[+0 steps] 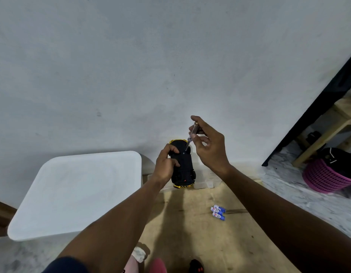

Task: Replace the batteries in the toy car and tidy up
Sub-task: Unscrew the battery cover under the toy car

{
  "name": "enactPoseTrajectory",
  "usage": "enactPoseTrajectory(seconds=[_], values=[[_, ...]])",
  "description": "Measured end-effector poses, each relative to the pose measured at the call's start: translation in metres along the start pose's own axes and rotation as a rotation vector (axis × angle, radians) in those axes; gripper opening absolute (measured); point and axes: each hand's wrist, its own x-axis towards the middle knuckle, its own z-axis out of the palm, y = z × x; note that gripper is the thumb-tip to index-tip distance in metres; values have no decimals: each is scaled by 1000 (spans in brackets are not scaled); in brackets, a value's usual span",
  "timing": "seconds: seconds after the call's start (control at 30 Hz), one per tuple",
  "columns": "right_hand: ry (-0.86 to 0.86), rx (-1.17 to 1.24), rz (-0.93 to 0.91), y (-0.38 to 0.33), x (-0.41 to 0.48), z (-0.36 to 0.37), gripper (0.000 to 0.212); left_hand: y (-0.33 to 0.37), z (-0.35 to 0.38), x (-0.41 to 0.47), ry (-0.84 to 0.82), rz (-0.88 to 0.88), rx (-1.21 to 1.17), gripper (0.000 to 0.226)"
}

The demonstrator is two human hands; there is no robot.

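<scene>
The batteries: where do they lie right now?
Head view: the batteries lie on the brown board, right of centre, below the toy car.

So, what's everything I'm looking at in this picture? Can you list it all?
toy car: one, black underside with yellow trim, held upside down
screwdriver: one, clear handle, tip on the car's underside
batteries: small cluster, exact count unclear, blue and white, lying on the brown surface
white square top: one, white, at the left
clear box: one, see-through, just beyond the car
basket: one, pink, on the floor at far right
left hand: grips the car
right hand: pinches the screwdriver
</scene>
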Motion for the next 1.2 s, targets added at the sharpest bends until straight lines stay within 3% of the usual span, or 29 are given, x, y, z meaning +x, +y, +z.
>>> enactPoseTrajectory(seconds=[0.17,0.33,0.53,0.67,0.9,1.2], values=[[38,-2,-13,-2,2,0,37,3,0,-1,0,17,7,34],[-18,26,17,-2,2,2,52,2,-1,-1,8,10,1,35],[38,-13,-42,-7,1,5,39,6,-2,-1,1,31,-5,35],[-3,12,-14,-6,2,6,53,5,-3,-4,8,15,-17,35],[27,-6,-92,-5,1,4,40,4,-4,-4,11,21,-13,35],[17,46,-53,-10,1,7,38,4,0,-9,21,34,-37,35]])
